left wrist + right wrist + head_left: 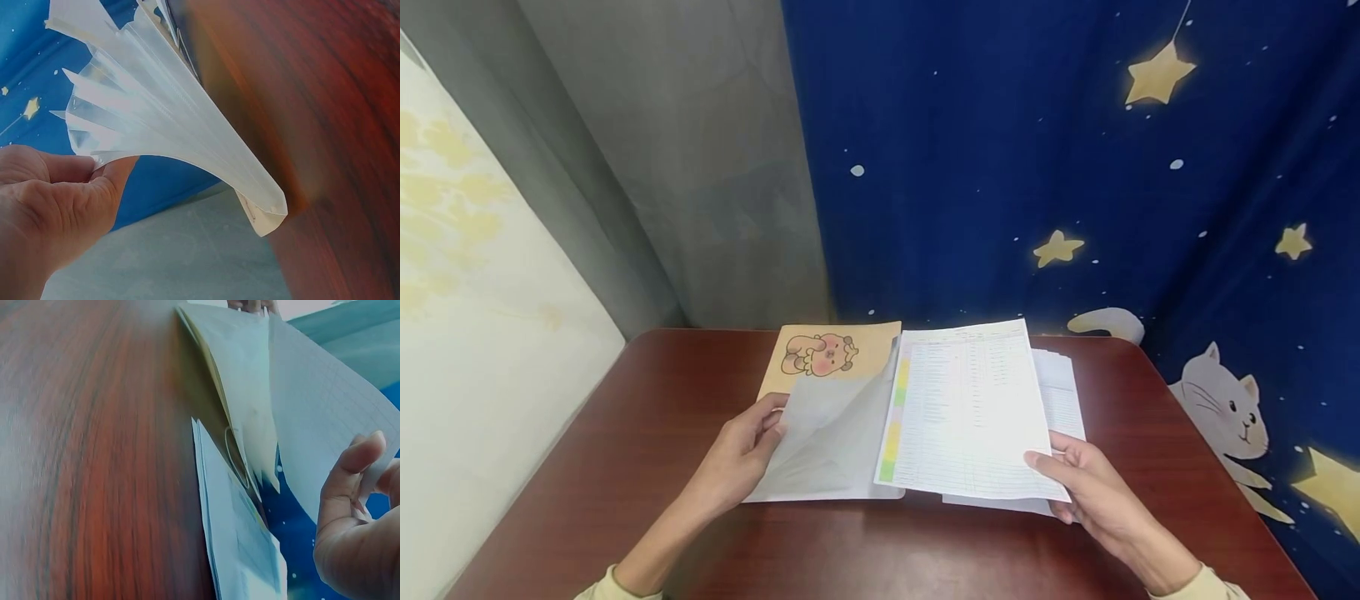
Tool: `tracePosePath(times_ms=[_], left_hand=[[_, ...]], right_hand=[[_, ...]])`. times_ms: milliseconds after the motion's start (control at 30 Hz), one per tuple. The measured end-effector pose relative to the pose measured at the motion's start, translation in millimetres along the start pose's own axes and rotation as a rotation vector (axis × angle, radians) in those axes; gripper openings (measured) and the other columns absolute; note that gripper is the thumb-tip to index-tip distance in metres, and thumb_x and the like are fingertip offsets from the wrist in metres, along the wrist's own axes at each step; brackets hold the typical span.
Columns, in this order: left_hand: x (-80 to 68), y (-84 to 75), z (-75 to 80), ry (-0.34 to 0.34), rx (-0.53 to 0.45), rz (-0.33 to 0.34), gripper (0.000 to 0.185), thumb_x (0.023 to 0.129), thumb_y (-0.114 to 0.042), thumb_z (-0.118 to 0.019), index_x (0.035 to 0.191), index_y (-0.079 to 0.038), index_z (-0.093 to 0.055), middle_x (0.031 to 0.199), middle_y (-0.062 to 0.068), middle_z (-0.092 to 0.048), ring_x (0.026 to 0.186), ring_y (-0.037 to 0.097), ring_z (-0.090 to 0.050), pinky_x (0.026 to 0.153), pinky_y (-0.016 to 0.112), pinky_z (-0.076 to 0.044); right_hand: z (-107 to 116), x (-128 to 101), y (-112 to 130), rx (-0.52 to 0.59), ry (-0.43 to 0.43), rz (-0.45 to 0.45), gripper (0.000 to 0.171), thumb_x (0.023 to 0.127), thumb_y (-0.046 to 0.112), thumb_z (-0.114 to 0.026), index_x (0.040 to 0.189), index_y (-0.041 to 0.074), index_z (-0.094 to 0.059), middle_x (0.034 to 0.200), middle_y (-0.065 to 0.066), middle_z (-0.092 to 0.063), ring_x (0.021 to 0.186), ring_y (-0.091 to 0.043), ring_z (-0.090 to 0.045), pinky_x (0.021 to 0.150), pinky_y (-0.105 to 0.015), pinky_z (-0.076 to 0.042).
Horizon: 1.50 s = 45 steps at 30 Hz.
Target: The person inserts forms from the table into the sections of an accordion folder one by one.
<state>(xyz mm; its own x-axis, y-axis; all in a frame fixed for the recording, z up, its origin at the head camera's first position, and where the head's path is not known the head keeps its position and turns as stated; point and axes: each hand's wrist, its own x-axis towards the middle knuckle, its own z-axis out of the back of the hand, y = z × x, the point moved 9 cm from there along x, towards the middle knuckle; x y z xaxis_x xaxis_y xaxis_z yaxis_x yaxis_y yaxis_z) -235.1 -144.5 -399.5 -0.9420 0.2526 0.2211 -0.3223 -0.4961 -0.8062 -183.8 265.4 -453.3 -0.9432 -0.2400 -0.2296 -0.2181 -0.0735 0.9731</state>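
Observation:
A display folder with a tan cartoon cover [831, 350] lies open on the dark red table [625, 467]. My left hand [747, 450] pinches a bunch of its clear plastic sleeves [835, 433] and lifts them; the left wrist view shows the sleeves [162, 125] fanned above my thumb [106, 181]. My right hand [1078, 483] holds a printed sheet [970, 408] with coloured side tabs by its lower right corner, raised over the folder. In the right wrist view the fingers [350, 481] grip that sheet [319, 419].
A stack of printed papers [1060, 400] lies on the table under and right of the held sheet, also visible as a paper stack [237, 544]. A blue star-and-cat curtain [1075, 167] hangs behind; a grey curtain [700, 167] hangs at back left.

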Motion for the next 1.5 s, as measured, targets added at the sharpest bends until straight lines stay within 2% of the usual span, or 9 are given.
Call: tracePosePath(times_ms=[200, 433, 533, 667, 767, 900, 1100, 1300, 1500], left_hand=[[0.5, -0.5, 1.4, -0.006, 0.014, 0.006, 0.031, 0.103, 0.002, -0.058, 0.133, -0.005, -0.065, 0.114, 0.009, -0.077, 0.093, 0.01, -0.064, 0.08, 0.021, -0.05], [0.4, 1.4, 1.1, -0.002, 0.007, 0.015, 0.031, 0.103, 0.003, -0.058, 0.131, -0.006, -0.065, 0.107, 0.006, -0.077, 0.087, 0.009, -0.062, 0.076, 0.022, -0.048], [-0.4, 0.9, 1.1, -0.003, -0.002, 0.015, 0.03, 0.103, 0.003, -0.058, 0.131, -0.006, -0.065, 0.103, 0.005, -0.076, 0.084, 0.008, -0.06, 0.073, 0.022, -0.047], [-0.3, -0.1, 2.2, -0.011, -0.002, 0.011, 0.031, 0.103, 0.003, -0.058, 0.132, -0.005, -0.065, 0.1, 0.005, -0.075, 0.082, 0.008, -0.059, 0.072, 0.023, -0.046], [-0.1, 0.7, 2.1, -0.014, 0.006, 0.02, 0.031, 0.103, 0.003, -0.058, 0.132, -0.006, -0.064, 0.104, 0.006, -0.076, 0.084, 0.008, -0.061, 0.074, 0.022, -0.048], [-0.7, 1.0, 2.1, -0.013, 0.009, 0.022, 0.032, 0.103, 0.004, -0.057, 0.133, -0.006, -0.064, 0.109, 0.008, -0.078, 0.087, 0.008, -0.063, 0.076, 0.022, -0.049], [-0.9, 0.4, 2.5, -0.014, 0.0, 0.014, 0.032, 0.103, 0.004, -0.056, 0.132, -0.007, -0.065, 0.112, 0.008, -0.078, 0.089, 0.008, -0.065, 0.076, 0.022, -0.049], [-1.7, -1.2, 2.0, -0.015, 0.006, 0.017, 0.032, 0.103, 0.003, -0.057, 0.132, -0.009, -0.065, 0.11, 0.006, -0.079, 0.087, 0.007, -0.064, 0.075, 0.022, -0.05], [-1.0, -2.2, 1.4, -0.014, -0.006, 0.001, 0.033, 0.103, 0.005, -0.057, 0.131, -0.009, -0.066, 0.111, 0.007, -0.079, 0.087, 0.008, -0.064, 0.074, 0.022, -0.049]], right_hand=[[-5.6, 5.0, -1.2, 0.041, -0.042, -0.013, 0.045, 0.107, 0.021, -0.061, 0.143, -0.005, -0.051, 0.109, 0.001, -0.082, 0.05, -0.006, -0.049, 0.048, -0.02, -0.04], [-17.3, 11.7, -0.7, 0.023, -0.082, -0.018, 0.052, 0.106, 0.022, -0.062, 0.147, -0.007, -0.046, 0.105, 0.002, -0.082, 0.05, -0.009, -0.048, 0.049, -0.022, -0.042], [-20.5, 15.4, -0.5, 0.012, -0.106, -0.015, 0.054, 0.106, 0.02, -0.063, 0.149, -0.006, -0.045, 0.107, 0.001, -0.082, 0.055, -0.009, -0.054, 0.048, -0.022, -0.043], [-23.7, 21.1, 1.9, -0.005, -0.109, 0.01, 0.053, 0.105, 0.019, -0.063, 0.15, -0.005, -0.047, 0.112, -0.002, -0.082, 0.075, -0.008, -0.071, 0.047, -0.022, -0.045], [-25.5, 22.6, 3.9, -0.007, -0.104, 0.017, 0.053, 0.105, 0.019, -0.063, 0.149, -0.005, -0.047, 0.113, -0.002, -0.082, 0.087, -0.008, -0.076, 0.047, -0.022, -0.045], [-28.7, 22.3, 5.1, 0.01, -0.098, 0.004, 0.053, 0.106, 0.019, -0.062, 0.149, -0.007, -0.047, 0.112, 0.0, -0.082, 0.077, -0.008, -0.072, 0.048, -0.022, -0.043], [-36.9, 24.2, 4.3, 0.042, -0.091, -0.026, 0.053, 0.105, 0.019, -0.062, 0.148, -0.008, -0.046, 0.102, 0.002, -0.082, 0.052, -0.008, -0.05, 0.05, -0.021, -0.041], [-48.2, 32.0, 5.5, 0.033, -0.048, 0.002, 0.055, 0.105, 0.019, -0.063, 0.148, -0.009, -0.046, 0.104, 0.0, -0.082, 0.055, -0.007, -0.055, 0.049, -0.021, -0.042], [-56.0, 42.8, 8.0, 0.004, -0.014, 0.031, 0.054, 0.105, 0.021, -0.064, 0.149, -0.006, -0.048, 0.106, -0.001, -0.082, 0.071, -0.006, -0.068, 0.049, -0.021, -0.044]])
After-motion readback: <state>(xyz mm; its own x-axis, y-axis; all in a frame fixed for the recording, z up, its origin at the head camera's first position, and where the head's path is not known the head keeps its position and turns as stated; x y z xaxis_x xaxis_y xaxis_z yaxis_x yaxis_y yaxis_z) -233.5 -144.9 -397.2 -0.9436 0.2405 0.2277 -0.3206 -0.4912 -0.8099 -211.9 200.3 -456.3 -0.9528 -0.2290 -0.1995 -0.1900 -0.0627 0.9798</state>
